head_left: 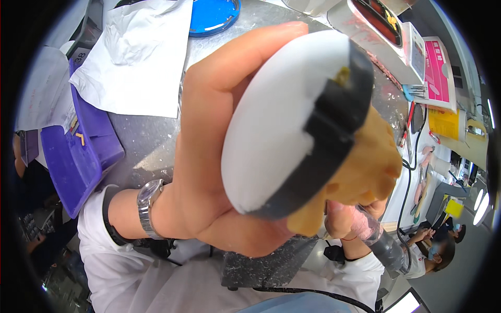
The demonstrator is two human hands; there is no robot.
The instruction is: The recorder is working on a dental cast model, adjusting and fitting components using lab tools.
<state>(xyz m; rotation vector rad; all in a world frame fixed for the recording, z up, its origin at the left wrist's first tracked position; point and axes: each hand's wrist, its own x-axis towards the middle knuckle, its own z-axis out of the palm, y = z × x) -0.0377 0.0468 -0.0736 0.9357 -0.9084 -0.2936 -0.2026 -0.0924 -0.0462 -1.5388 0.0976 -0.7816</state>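
Note:
Close to the camera, my left hand (201, 167) is wrapped round a dental plaster model. The model has a round white base (271, 109), a black band (326, 141) about its edge and a tan cast part (360, 167) with bumps on its far right side. The base is tilted toward me. My right hand (342, 219), partly hidden behind the model, grips a rotary handpiece (386, 248) with a dark grey body. The handpiece points at the model's lower right side; its tip is hidden, so I cannot tell whether it touches.
A purple tray (107, 138) stands at left beside crumpled white paper (141, 57). At the back are a blue round lid (214, 18) and a white device (376, 44). A pink-and-white box (437, 73) and black cable (404, 208) lie right. A person (430, 250) works at far right.

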